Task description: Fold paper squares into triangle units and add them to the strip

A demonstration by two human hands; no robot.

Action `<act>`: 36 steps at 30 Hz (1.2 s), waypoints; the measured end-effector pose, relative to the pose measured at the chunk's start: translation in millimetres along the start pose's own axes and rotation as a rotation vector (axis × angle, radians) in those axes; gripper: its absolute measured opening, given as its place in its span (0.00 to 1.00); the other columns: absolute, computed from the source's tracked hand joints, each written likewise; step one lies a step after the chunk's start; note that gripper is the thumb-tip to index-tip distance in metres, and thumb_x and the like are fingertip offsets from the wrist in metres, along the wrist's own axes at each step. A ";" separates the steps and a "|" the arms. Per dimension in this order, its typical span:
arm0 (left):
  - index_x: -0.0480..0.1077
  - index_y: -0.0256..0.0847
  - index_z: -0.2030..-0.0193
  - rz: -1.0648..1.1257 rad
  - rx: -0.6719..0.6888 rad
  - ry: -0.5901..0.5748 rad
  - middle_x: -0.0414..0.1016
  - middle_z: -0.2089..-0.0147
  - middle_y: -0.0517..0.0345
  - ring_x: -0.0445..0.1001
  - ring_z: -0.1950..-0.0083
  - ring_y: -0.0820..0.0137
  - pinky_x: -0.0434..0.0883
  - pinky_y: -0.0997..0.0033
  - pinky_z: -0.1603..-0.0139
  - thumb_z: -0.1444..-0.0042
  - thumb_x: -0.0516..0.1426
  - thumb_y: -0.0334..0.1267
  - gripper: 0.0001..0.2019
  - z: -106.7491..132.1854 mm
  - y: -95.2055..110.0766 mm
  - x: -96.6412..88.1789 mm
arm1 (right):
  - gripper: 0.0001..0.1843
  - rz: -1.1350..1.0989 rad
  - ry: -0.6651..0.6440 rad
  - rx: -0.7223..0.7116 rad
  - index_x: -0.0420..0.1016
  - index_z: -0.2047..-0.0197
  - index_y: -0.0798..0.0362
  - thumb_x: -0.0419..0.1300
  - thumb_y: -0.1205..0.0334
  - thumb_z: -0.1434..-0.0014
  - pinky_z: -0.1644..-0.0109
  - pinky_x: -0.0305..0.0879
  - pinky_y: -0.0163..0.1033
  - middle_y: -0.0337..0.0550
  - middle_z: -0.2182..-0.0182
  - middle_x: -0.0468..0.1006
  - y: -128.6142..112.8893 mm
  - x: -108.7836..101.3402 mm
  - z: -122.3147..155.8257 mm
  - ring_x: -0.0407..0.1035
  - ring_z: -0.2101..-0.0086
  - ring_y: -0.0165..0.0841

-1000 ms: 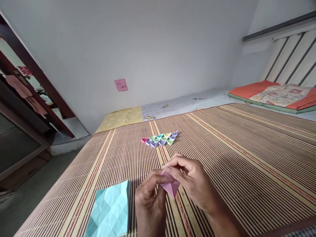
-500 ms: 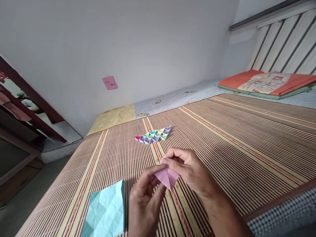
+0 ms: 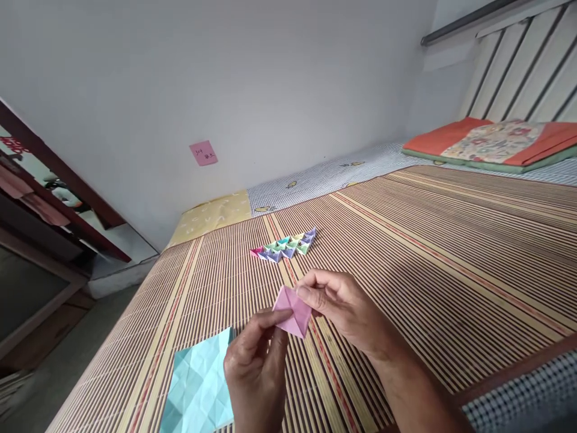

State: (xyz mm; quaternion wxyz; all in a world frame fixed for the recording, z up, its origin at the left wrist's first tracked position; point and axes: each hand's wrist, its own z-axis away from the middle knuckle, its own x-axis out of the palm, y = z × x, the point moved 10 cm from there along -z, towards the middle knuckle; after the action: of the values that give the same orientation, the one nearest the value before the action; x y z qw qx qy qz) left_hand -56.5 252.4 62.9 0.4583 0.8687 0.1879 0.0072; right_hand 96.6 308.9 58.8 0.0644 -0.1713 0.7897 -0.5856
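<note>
A small folded pink paper with crossing creases is held up between my two hands, over the striped bamboo mat. My left hand grips its left side, index finger lying across the front face. At its upper right edge, the thumb and fingers of my right hand pinch the paper. Beyond the hands lies a cluster of small folded paper pieces in pink, green, blue, yellow and purple, set in rows. Beside my left hand rests a creased light-blue paper sheet, partly covered by that hand.
The bamboo mat covers the bed up to a checked cloth along the wall. A folded orange and floral cloth sits at the far right by the slatted headboard. A pink note is stuck on the wall.
The pink paper has turned from a downward-pointing triangular shape to a squarish face seen flat. My left hand has shifted slightly left, its index finger now across the paper. The camera view moved slightly.
</note>
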 end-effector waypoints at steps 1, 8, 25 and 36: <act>0.82 0.46 0.59 -0.032 0.010 0.031 0.83 0.63 0.60 0.82 0.61 0.70 0.78 0.77 0.60 0.41 0.64 0.31 0.07 0.1 0.5 -2.8 | 0.12 0.039 -0.013 0.004 0.78 0.65 0.54 0.65 0.55 0.34 0.69 0.59 0.35 0.36 0.72 0.71 0.5 0.4 0.5 0.63 0.72 0.27; 0.83 0.48 0.60 -0.205 0.049 0.109 0.85 0.63 0.62 0.82 0.62 0.70 0.77 0.74 0.58 0.42 0.62 0.31 0.08 1.6 6.4 -7.2 | 0.14 0.243 0.024 -0.033 0.73 0.70 0.53 0.59 0.60 0.31 0.73 0.52 0.36 0.34 0.76 0.66 -5.8 0.5 3.4 0.57 0.75 0.28; 0.84 0.48 0.57 0.116 -0.035 -0.273 0.85 0.63 0.57 0.82 0.63 0.68 0.78 0.74 0.63 0.40 0.65 0.32 0.08 -3.0 12.3 23.7 | 0.15 -0.003 0.048 -0.026 0.73 0.69 0.55 0.62 0.55 0.34 0.72 0.60 0.34 0.36 0.75 0.70 0.9 4.0 0.0 0.63 0.75 0.26; 0.84 0.42 0.63 0.215 -0.255 -0.001 0.85 0.63 0.53 0.83 0.62 0.63 0.81 0.69 0.61 0.43 0.68 0.40 0.06 -1.4 -24.8 -2.0 | 0.10 0.080 -0.106 -0.084 0.80 0.50 0.49 0.66 0.59 0.35 0.49 0.72 0.42 0.43 0.56 0.80 -10.1 3.0 5.5 0.75 0.55 0.36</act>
State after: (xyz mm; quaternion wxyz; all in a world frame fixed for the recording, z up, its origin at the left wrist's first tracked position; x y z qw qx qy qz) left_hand -66.6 265.5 44.2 0.5617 0.8184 0.0913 0.0796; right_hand 97.4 300.3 67.0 0.1224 -0.1729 0.8152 -0.5390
